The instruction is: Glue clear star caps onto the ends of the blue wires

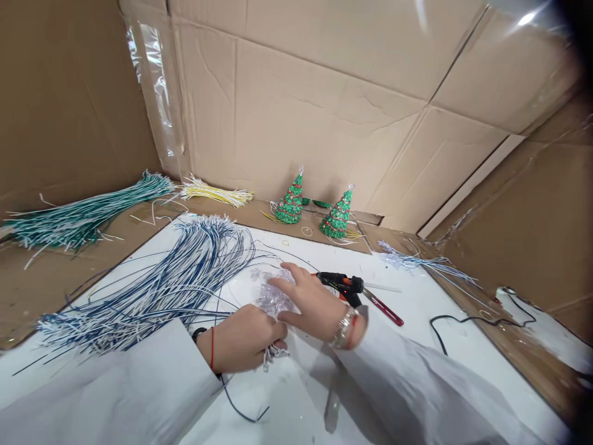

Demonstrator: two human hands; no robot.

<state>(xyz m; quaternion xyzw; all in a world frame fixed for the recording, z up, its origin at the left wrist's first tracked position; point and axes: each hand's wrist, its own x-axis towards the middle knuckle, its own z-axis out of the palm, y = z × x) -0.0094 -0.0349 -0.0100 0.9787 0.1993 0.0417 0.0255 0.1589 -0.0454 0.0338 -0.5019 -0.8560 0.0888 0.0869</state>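
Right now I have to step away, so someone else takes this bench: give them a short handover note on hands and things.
Left hand: closed on thin wire ends.
Right hand: fingers pressed on a clear sparkly ornament on the white sheet.
Blue-white wire bundle lies left of the hands; glue gun just behind the right hand.
Done: two green trees stand at the back.
Left: ornament not yet finished, many wires unused.

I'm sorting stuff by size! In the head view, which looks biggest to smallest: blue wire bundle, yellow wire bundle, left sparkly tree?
1. Blue-and-white wire bundle, clearly largest, though nearest.
2. Yellow wire bundle.
3. Left green glitter cone tree. These two look close; unsure.
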